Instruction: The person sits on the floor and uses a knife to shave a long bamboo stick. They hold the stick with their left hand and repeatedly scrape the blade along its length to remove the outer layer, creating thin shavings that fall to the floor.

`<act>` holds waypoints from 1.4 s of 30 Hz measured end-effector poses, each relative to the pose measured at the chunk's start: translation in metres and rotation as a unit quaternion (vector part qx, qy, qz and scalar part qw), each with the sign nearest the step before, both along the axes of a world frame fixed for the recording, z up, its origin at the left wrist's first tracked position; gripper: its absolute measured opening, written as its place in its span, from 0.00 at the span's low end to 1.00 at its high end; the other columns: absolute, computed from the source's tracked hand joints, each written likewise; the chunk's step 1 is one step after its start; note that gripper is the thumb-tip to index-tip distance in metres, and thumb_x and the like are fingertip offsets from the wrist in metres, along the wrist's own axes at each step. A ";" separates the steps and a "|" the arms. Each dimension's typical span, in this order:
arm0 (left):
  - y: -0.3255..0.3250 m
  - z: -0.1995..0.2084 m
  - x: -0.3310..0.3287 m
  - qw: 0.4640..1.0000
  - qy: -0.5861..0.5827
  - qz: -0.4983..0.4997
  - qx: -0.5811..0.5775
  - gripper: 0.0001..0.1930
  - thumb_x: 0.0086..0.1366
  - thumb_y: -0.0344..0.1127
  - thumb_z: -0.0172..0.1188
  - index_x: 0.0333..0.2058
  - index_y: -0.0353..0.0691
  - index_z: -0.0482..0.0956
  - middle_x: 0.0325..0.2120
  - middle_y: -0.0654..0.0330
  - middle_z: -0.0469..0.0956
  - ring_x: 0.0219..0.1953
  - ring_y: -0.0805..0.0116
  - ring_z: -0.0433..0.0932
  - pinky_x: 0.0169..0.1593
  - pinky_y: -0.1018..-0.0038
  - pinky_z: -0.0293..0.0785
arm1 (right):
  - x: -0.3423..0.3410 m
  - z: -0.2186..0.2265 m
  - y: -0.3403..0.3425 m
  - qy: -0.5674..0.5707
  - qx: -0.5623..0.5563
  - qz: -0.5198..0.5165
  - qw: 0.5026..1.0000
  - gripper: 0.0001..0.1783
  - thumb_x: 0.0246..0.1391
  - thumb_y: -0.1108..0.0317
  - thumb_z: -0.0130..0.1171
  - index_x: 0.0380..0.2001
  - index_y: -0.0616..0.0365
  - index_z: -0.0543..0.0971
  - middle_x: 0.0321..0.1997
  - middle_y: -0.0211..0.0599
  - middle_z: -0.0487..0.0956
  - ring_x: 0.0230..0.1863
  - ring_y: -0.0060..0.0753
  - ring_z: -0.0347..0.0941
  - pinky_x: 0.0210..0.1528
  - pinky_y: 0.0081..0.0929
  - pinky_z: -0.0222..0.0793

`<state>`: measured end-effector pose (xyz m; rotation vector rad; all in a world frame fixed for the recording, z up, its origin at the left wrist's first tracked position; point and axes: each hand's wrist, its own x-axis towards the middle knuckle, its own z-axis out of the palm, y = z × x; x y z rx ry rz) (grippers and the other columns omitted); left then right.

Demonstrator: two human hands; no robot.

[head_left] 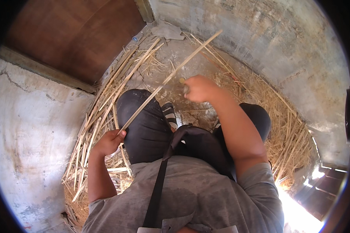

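Observation:
A long, pale bamboo strip [171,75] slants up and to the right across my left knee. Its near end is pinched in the closed fingers of my left hand [109,143]. Beyond the knees, my right hand [201,89] is closed in a fist beside the strip, apart from it. A small greyish, rounded end [186,89] shows at the fist's left side; motion blur hides what kind of thing it is. The strip's far end reaches over the floor toward the back wall.
Many split bamboo strips [101,116] lie along the left side, near a brown door panel [77,35]. Shavings [260,93] heap up on the right against the stained wall [284,42]. A flat grey slab [168,31] lies at the back. A black strap [156,194] crosses my shirt.

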<state>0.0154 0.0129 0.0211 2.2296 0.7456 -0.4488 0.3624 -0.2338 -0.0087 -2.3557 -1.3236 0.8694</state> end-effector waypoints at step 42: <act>-0.038 -0.003 -0.019 0.948 -0.198 0.010 0.250 0.10 0.69 0.36 0.60 0.43 0.37 0.74 0.24 0.43 0.80 0.30 0.37 0.80 0.34 0.50 0.72 | 0.016 -0.017 -0.004 0.411 0.379 -0.262 0.786 0.10 0.58 0.68 0.67 0.42 0.57 0.81 0.47 0.38 0.83 0.22 0.18 0.68 0.26 0.21 0.68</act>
